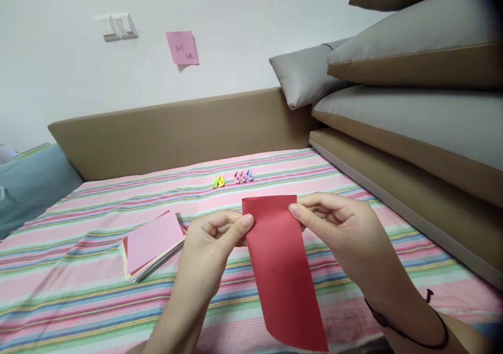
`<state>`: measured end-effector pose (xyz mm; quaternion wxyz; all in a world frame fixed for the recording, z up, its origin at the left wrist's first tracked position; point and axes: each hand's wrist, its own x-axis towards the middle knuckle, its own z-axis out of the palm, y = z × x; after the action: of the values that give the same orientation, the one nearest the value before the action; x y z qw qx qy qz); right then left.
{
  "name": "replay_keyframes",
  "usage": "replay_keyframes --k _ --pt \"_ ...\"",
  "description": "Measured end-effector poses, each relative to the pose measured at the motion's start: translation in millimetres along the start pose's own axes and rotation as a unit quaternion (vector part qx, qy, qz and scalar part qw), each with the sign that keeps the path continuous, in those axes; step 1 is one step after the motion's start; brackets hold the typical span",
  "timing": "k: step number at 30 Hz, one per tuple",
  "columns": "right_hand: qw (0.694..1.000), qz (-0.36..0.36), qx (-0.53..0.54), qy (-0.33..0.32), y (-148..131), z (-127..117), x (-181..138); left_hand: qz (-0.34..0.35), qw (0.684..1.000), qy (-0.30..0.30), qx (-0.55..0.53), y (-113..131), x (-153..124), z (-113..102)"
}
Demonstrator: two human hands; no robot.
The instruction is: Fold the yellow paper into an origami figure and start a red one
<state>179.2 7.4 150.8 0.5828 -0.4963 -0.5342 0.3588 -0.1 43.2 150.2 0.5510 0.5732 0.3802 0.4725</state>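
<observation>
this is looking like someone's home, lounge or bedroom, can't tell which. a striped cloth (98, 228) is lying spread out like a bed or sofa cover, and a brown padded back (176, 136) is running along the pale wall (243, 8). grey-and-brown cushions (416, 118) are sitting stacked on the right, a blue pillow (35, 186) is resting on the left, and white light switches (126, 25) are showing up above, with a pink handwritten note (183, 47) sticking to the wall near them.

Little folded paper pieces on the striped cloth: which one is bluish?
The bluish-purple piece, at the right-hand end of the row in the picture; the others are a green piece, a yellow piece and two pink pieces.
</observation>
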Motion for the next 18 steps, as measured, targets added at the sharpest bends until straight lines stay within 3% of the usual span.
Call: replay_keyframes --k 6,18 --pt "1.0 0.008 0.008 -0.022 2.4 0.1 1.8 0.034 0.998 0.04 0.034 -2.8 -0.8 0.3" --pt "0.999 0.003 0.015 -0.048 6.3 -2.2 3.1 0.041 0.998 0.029 0.031 -0.2 2.4 -4.9"
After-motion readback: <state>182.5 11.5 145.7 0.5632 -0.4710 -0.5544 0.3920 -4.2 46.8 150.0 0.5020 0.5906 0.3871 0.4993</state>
